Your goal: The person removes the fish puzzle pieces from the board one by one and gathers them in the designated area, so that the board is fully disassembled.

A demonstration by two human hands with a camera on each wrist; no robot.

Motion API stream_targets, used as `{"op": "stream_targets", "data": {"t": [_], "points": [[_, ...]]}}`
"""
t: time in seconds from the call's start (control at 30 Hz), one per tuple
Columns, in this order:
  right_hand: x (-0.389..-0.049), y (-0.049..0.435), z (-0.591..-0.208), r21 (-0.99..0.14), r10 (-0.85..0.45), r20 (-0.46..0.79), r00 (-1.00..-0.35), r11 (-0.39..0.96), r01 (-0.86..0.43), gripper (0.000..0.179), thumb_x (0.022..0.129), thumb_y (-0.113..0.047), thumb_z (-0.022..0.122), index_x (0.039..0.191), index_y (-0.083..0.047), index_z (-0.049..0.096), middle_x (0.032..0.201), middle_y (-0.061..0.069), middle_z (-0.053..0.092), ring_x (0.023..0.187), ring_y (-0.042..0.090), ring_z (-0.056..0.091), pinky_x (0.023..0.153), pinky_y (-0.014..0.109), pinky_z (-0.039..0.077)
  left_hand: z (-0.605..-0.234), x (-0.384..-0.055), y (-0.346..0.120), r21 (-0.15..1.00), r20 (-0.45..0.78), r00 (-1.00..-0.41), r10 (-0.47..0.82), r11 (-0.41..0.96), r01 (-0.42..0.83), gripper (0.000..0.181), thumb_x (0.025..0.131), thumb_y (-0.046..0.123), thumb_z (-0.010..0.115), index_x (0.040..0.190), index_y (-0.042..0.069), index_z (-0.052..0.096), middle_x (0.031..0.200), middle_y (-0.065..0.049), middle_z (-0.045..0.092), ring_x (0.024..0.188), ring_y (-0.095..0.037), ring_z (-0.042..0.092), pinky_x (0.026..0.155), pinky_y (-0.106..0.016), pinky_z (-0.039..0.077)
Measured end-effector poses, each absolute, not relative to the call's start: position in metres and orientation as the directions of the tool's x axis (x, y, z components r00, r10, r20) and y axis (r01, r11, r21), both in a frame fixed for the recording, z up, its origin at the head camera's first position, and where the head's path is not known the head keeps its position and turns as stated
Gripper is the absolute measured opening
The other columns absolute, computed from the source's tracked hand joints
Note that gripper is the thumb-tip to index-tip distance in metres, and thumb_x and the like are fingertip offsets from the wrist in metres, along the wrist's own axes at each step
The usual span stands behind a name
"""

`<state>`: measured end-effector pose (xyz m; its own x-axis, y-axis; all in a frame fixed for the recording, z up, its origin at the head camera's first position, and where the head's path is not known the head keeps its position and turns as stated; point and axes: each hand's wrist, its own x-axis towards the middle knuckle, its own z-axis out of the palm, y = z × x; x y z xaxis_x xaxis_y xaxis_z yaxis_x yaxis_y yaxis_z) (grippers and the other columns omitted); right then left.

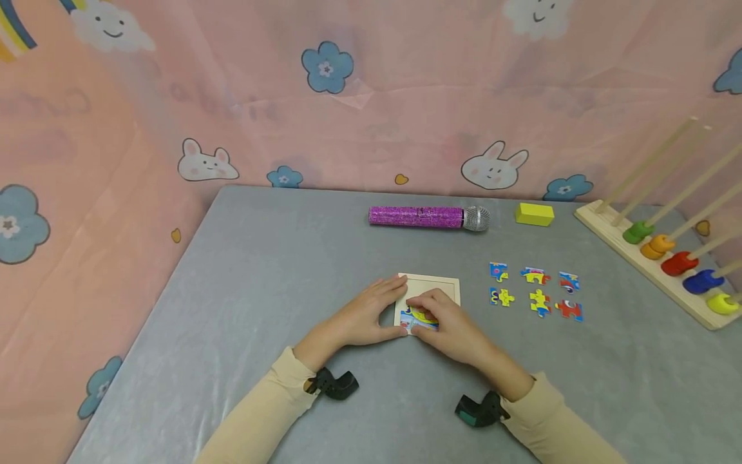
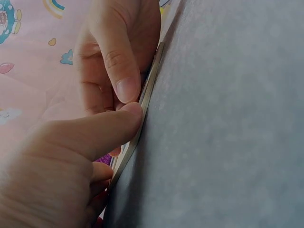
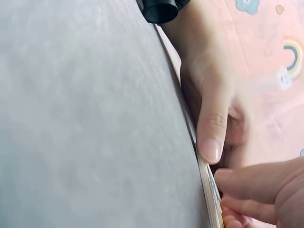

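A small square wooden puzzle tray [image 1: 431, 281] lies on the table, its upper part bare wood. Colourful jigsaw pieces [image 1: 413, 318] fill part of its lower area, partly hidden by fingers. My left hand [image 1: 364, 314] grips the tray at its left side, fingers along the upper left edge and thumb [image 2: 124, 118] at the near left corner. Over the tray, my right hand [image 1: 455, 327] pinches a yellow-and-blue puzzle piece [image 1: 426, 316] between curled fingers and thumb [image 3: 232, 180]. To the right lie several loose jigsaw pieces [image 1: 539, 303] in two rows.
Behind the tray lies a glittery purple microphone [image 1: 416, 217] with a silver head. A yellow block [image 1: 534, 214] sits right of it. At the far right stands a wooden peg rack [image 1: 655, 264] with coloured rings. Pink patterned cloth [image 1: 371, 129] hangs behind the grey table [image 1: 278, 258].
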<state>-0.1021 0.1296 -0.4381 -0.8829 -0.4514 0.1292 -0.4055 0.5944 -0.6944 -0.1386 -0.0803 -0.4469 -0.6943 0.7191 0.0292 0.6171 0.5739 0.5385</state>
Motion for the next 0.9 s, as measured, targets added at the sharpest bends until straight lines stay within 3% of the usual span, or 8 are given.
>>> {"op": "stream_targets", "data": {"t": [0.9], "points": [[-0.0999, 0.1214, -0.4386, -0.743, -0.365, 0.080, -0.928, 0.599, -0.300, 0.036, 0.076, -0.001, 0.074, 0.110, -0.003, 0.062, 0.103, 0.007, 0.055, 0.091, 0.016, 0.054, 0.082, 0.033, 0.051, -0.4476, -0.1381, -0.0802, 0.549, 0.035, -0.699, 0.714, 0.571, 0.610, 0.079, 0.086, 0.040, 0.068, 0.145, -0.001, 0.035, 0.156, -0.008, 0.025, 0.146, -0.019, 0.018, 0.121, -0.038, 0.013]]}}
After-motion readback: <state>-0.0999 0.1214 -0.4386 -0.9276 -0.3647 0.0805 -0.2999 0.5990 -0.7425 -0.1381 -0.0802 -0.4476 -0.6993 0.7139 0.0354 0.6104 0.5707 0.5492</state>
